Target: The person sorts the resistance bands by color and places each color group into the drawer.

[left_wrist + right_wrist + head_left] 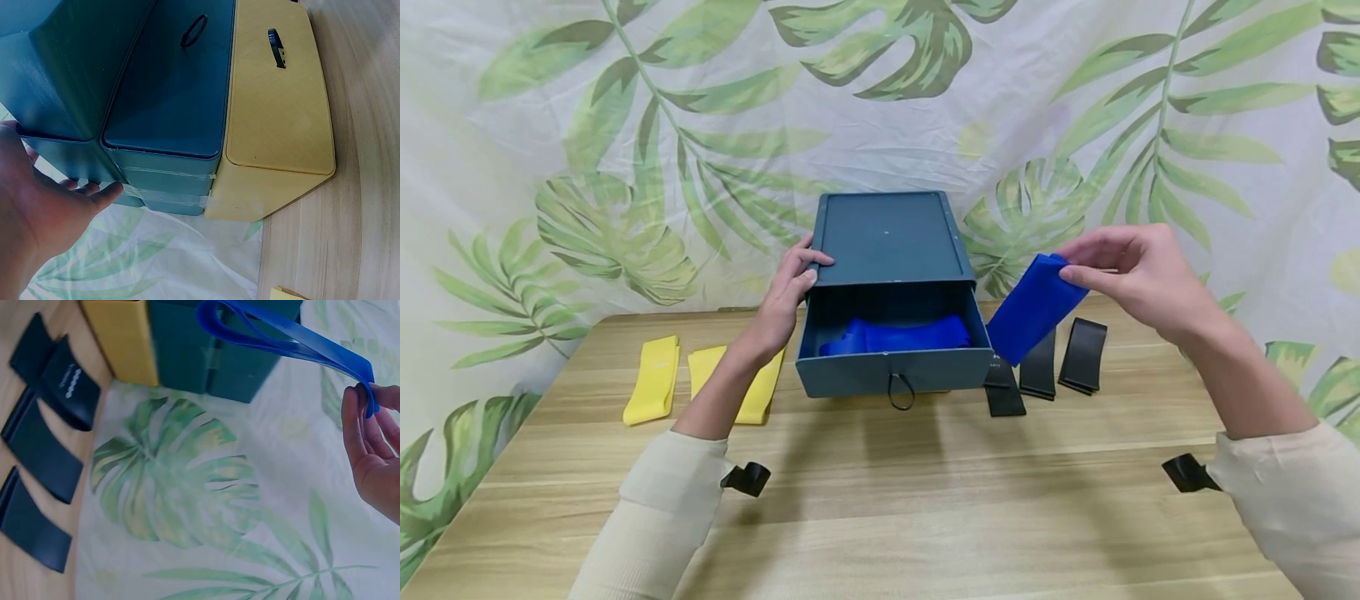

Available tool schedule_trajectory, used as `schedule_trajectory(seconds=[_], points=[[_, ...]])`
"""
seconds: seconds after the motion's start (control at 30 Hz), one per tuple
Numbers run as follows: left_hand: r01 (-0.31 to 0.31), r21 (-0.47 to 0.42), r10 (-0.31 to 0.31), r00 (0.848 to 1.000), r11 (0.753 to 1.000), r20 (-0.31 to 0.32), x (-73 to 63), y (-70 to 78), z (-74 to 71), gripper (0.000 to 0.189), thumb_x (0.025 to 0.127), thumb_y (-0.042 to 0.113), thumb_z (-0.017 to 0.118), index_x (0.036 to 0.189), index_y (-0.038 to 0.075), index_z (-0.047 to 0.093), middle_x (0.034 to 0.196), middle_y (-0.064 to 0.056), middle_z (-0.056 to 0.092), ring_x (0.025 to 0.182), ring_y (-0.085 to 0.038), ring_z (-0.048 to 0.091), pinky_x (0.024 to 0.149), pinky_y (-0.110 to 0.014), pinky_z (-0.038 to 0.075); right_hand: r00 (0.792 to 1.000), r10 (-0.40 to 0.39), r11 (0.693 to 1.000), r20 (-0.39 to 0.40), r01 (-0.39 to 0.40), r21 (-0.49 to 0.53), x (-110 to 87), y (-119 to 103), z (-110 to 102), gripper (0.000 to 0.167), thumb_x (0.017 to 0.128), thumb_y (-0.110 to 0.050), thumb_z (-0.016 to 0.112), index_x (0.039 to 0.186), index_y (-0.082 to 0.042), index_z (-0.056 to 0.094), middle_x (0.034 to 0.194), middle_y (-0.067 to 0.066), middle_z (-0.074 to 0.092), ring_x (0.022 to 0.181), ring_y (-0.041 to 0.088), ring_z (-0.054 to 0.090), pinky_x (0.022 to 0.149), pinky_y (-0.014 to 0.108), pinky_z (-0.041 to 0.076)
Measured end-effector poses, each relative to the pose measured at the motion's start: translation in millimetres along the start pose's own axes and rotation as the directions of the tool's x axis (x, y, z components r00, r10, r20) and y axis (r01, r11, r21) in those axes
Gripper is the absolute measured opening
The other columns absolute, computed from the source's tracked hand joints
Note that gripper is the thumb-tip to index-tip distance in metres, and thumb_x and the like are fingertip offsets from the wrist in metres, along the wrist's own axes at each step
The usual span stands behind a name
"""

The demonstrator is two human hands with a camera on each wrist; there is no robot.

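Leafy backdrop (pixel 880 150), blue band (pixel 1036 310) in right hand (pixel 1157 279)

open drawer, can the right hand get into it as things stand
Probably yes: the drawer is pulled out, its front part open above, and the right hand is nearby, though it pinches a blue band.

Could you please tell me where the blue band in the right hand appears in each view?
Head: the blue band is right of centre, pinched by the right hand.
Left wrist: not in this picture.
Right wrist: upper right, a loop reaching left from the hand.
Shared landmark: the teal drawer unit, central in head, upper left in left wrist, along the top in right wrist.
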State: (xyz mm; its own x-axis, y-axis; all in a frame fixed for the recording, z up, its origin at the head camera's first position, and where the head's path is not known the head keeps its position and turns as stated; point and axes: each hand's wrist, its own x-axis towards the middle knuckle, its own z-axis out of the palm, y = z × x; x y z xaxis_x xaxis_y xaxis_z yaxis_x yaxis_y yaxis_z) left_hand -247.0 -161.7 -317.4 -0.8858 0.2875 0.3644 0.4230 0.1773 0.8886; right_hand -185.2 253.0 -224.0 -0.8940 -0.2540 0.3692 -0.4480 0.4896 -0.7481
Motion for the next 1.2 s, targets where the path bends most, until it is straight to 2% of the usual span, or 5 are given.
schedule_trajectory(seconds=[0.23,0.47,0.67,0.83,1.2], points=[[-0.005,-0.007,0.005,1.000,1.000,0.000,-0.3,-0.7,-0.2,0.042,0.107,0.025,0.033,0.132,-0.006,0.047,0.173,-0.010,0.007,0.159,-0.033,0.009,0.121,-0.067,0.012,0.999,-0.004,0.979,-0.053,0.015,0.205,8.8,-25,-7,0.019,0.093,0.003,0.072,0.108,-0.006,0.079,0.096,-0.002,0.078,0.080,0.013,0.074,0.075,0.020,0.055],[-0.007,-0.002,0.007,1.000,1.000,-0.006,-0.1,-0.8,-0.8,0.042,0.107,0.026,0.034,0.131,-0.006,0.047,0.173,-0.013,0.007,0.159,-0.034,0.010,0.121,-0.067,0.012,0.999,-0.003,0.746,-0.040,0.029,0.665,25.4,-48,-1,0.017,0.091,0.016,0.066,0.104,0.010,0.075,0.096,0.017,0.078,0.074,0.022,0.074,0.069,0.028,0.060],[-0.004,0.001,0.004,1.000,1.000,-0.003,-0.5,0.6,-0.6,0.042,0.107,0.026,0.034,0.131,-0.005,0.047,0.173,-0.009,0.007,0.159,-0.033,0.009,0.121,-0.067,0.012,1.000,-0.001,0.644,0.014,-0.010,0.765,40.0,-72,22,0.015,0.092,0.014,0.066,0.105,0.012,0.074,0.093,0.020,0.076,0.073,0.024,0.075,0.068,0.032,0.061],[0.004,-0.007,-0.004,1.000,1.000,0.001,-0.1,0.3,-0.2,0.042,0.107,0.026,0.033,0.131,-0.006,0.046,0.173,-0.009,0.007,0.159,-0.033,0.008,0.121,-0.067,0.011,0.998,-0.002,0.628,0.069,-0.053,0.777,49.2,-89,49,0.013,0.093,0.011,0.067,0.104,0.008,0.074,0.093,0.019,0.076,0.074,0.022,0.075,0.070,0.031,0.061],[0.007,-0.001,-0.007,1.000,1.000,-0.004,0.0,0.4,0.4,0.041,0.107,0.025,0.034,0.132,-0.005,0.047,0.173,-0.011,0.007,0.159,-0.034,0.009,0.121,-0.067,0.012,0.991,0.064,0.673,0.115,-0.128,0.729,64.7,-99,110,0.015,0.095,0.007,0.067,0.108,0.005,0.073,0.091,0.009,0.076,0.076,0.018,0.075,0.078,0.032,0.061]])
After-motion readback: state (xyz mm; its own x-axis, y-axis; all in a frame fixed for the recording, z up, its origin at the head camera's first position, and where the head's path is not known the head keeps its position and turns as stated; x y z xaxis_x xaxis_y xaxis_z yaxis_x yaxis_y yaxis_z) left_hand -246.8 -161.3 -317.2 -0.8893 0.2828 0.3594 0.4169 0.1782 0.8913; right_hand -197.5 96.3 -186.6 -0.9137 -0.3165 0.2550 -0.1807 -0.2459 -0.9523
